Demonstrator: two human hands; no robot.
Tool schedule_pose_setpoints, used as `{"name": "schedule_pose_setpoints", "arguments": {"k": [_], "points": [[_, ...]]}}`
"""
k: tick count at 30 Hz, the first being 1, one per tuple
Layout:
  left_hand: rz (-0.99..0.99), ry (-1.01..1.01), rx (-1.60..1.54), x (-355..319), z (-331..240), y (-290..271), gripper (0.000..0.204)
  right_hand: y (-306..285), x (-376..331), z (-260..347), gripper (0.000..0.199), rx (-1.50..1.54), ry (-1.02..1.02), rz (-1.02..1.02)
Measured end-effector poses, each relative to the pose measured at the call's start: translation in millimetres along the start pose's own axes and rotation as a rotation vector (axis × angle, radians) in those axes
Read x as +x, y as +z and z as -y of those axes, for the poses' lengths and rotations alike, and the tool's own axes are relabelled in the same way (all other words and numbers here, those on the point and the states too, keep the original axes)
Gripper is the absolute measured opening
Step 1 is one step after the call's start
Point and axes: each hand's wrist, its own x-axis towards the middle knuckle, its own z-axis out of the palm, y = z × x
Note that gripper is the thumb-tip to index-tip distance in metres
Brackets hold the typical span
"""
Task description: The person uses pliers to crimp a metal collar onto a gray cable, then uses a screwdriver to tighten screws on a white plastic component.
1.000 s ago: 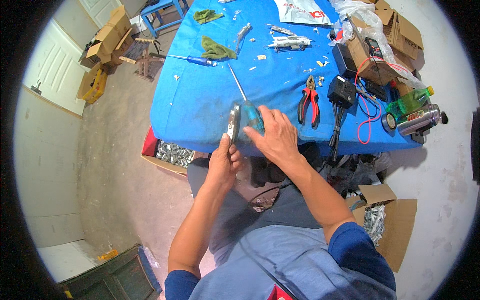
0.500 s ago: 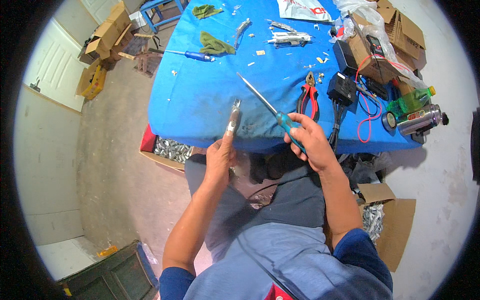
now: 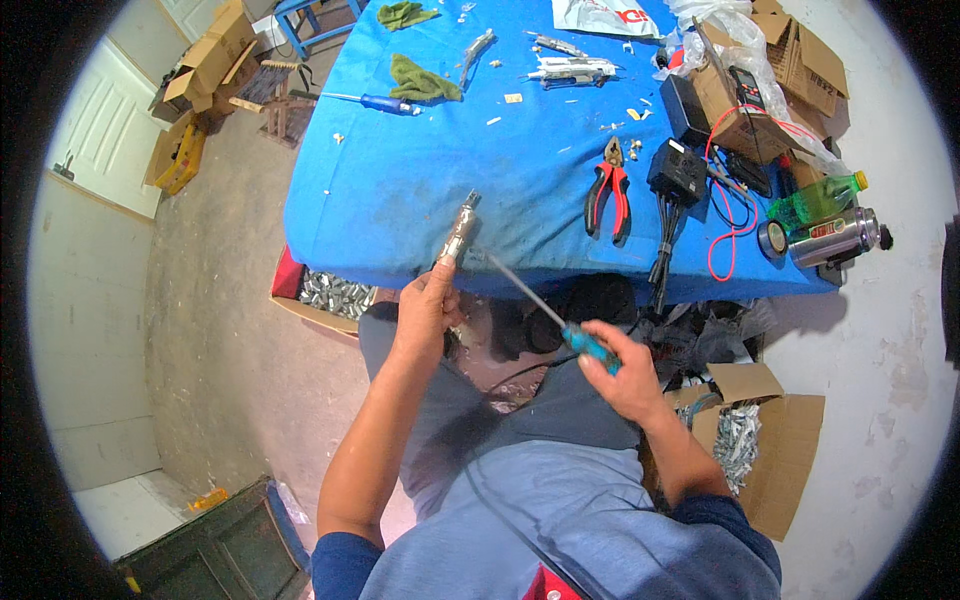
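Note:
My left hand point(image 3: 428, 312) is closed round the lower end of a slim silvery metal part point(image 3: 460, 226), its narrow tip pointing up and away from me over the table's front edge. I cannot tell exactly what kind of part it is. In my right hand point(image 3: 628, 372) is a screwdriver point(image 3: 540, 302) with a teal handle. Its shaft slants up to the left, and its tip is close to the metal part but apart from it. Red-and-black pliers point(image 3: 608, 190) lie on the blue tablecloth point(image 3: 390, 210) beyond my right hand.
Farther back lie a blue-handled screwdriver point(image 3: 385, 102), green cloths point(image 3: 425, 78) and several metal parts point(image 3: 572, 70). At the right are a black box with cables point(image 3: 678, 170), a green bottle point(image 3: 820, 203) and a steel flask point(image 3: 838, 238). Boxes of metal pieces point(image 3: 336, 294) stand below the table.
My right hand has come down toward me with the screwdriver, its tip dropping from above the table to near the front edge. The metal part has tilted slightly in my left hand.

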Motion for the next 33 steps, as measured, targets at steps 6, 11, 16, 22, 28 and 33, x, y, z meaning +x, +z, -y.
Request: {"name": "schedule_pose_setpoints", "arguments": {"k": [6,11,16,22,28,33], "points": [[0.019,-0.014,-0.019,-0.6,0.2,-8.8,0.039,-33.1,-35.2,-8.8,0.042,0.0,-0.061,0.116],[0.041,-0.022,-0.044,0.4,1.1,-3.4,0.039,-29.6,-21.7,4.0,0.045,0.194,-0.013,-0.032],[0.014,-0.016,0.008,-0.9,2.1,-3.5,0.042,-25.7,-5.2,19.1,0.046,0.025,-0.112,0.03],[0.024,-0.01,0.017,-3.1,0.8,-1.7,0.043,-27.8,3.9,33.6,0.044,-0.058,-0.199,0.058],[0.056,-0.039,-0.009,-1.4,2.0,-5.9,0.042,-32.5,12.8,43.7,0.038,-0.14,-0.24,0.102],[0.067,-0.05,0.017,-2.7,-2.9,-4.3,0.041,-37.0,18.1,53.5,0.033,-0.267,-0.389,0.057]]}}
